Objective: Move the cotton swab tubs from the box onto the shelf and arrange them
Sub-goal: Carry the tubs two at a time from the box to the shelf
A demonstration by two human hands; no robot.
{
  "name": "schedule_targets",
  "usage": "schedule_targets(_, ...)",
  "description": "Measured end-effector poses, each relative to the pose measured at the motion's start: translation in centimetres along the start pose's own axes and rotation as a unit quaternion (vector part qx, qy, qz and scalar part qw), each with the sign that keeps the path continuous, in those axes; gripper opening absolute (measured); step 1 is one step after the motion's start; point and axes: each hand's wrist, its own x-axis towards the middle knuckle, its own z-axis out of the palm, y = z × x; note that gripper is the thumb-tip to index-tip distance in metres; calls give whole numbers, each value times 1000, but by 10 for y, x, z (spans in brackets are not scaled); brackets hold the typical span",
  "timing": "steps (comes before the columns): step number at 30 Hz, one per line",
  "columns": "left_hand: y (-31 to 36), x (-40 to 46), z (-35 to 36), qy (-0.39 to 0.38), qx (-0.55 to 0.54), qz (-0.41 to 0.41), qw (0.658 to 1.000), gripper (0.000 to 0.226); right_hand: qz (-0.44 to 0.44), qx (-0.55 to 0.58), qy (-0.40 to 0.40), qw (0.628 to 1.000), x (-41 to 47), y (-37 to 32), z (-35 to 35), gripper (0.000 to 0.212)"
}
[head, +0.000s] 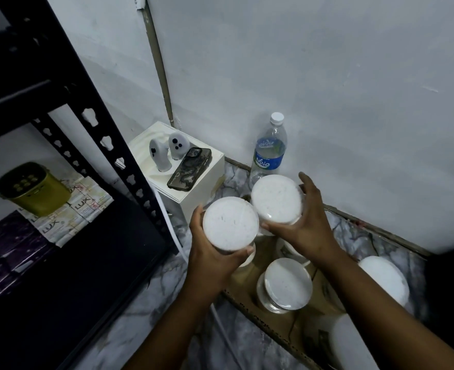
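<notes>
At the centre of the frame, the left hand [209, 260] curls its fingers and thumb round a round clear plastic tub packed with white cotton swabs [230, 222], holding it above the box with the white top facing the camera. Just to its right and slightly higher, the right hand [304, 228] grips a second round clear tub of white cotton swabs [277, 200], thumb below and fingers wrapped over the far rim. The two held tubs sit just beside each other, almost touching.

Beneath the hands, in the lower right of the frame, an open brown cardboard box [281, 327] rests on the grey marbled floor [151, 324]. Inside it stands a third clear tub with a white swab-filled top [287, 283], and another white-topped tub [384, 279] shows at the right edge, partly hidden behind the right forearm.

Along the left of the frame rises a black metal shelving rack [100, 124]; its dark lower shelf carries an olive-green cylindrical canister [36, 188] and white Lux soap packets [71, 212]. Between rack and box stands a small white carton [191, 188] bearing a black-cased phone [189, 169] and two white rounded devices [167, 153]. A clear plastic water bottle with a blue label [269, 150] stands against the pale wall [327, 76], just behind the held tubs.
</notes>
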Motion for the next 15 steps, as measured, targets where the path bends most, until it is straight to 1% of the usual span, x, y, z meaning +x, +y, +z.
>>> schedule_targets(2,9,-5,-6,0,-15,0,1000,106,3,27,15,1000,-15,-12,-3,121)
schedule_targets(3,13,-8,-9,3,-26,2,1000,105,-1,41,24,999,-22,-17,-4,118)
schedule_targets(6,28,-18,-19,9,-43,10,999,96,-36,83,56,994,-39,-27,-6,103)
schedule_targets(8,38,-24,-26,12,-47,21,999,95,-46,104,65,991,-48,-34,-8,93)
schedule_targets(10,46,-31,-34,14,-54,27,998,100,-44,131,52,989,-55,-44,-10,90)
schedule_targets(12,54,-39,-44,19,-60,28,998,104,-43,156,28,986,-63,-56,-14,92)
schedule_targets(15,70,-51,-58,32,-36,43,998,103,-36,176,-4,984,-73,-77,-18,94)
